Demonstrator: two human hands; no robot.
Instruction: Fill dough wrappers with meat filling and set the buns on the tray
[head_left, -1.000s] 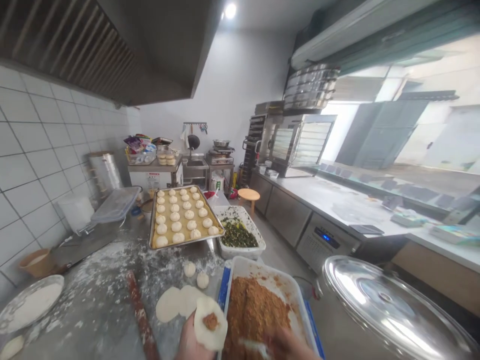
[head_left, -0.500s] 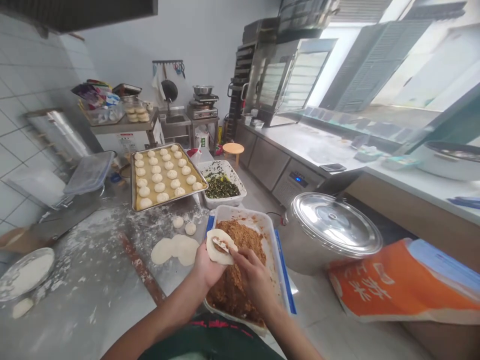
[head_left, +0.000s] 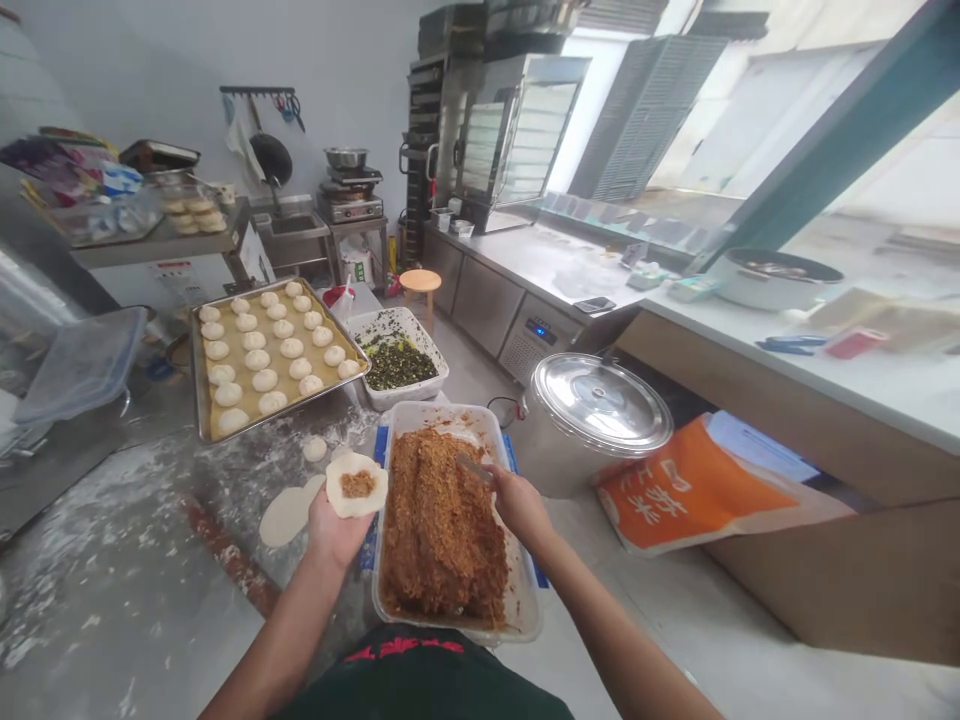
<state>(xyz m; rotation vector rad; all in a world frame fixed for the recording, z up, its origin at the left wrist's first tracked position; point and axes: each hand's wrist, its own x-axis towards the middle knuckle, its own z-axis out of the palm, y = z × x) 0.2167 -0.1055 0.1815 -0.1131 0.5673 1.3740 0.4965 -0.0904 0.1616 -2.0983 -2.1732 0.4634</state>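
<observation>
My left hand (head_left: 337, 538) cups a round dough wrapper (head_left: 358, 508) on its palm and fingers. A small mound of brown filling (head_left: 358, 484) lies in the wrapper's middle. Closed around the handle of a small flat spatula (head_left: 474, 466), my right hand (head_left: 523, 508) is over the right side of a plastic tub (head_left: 519, 610). The spatula's blade touches or hovers just over the crumbly brown filling (head_left: 442, 525) there; I cannot tell which. Left of my left hand, flat dough rounds (head_left: 281, 517) overlap on the floured table, with a dough ball (head_left: 315, 449) behind them.
A rolling pin (head_left: 229, 555) lies left of my left forearm. Behind are a tray (head_left: 246, 394) of several shaped buns and a white tub (head_left: 433, 348) of chopped green filling. To the right stand a lidded steel pot (head_left: 604, 400) and an orange bag (head_left: 690, 490).
My right hand has drawn the spatula off the wrapper and moved it right, over the brown filling. My left hand still holds the wrapper, now left of the tub. The view has turned right.
</observation>
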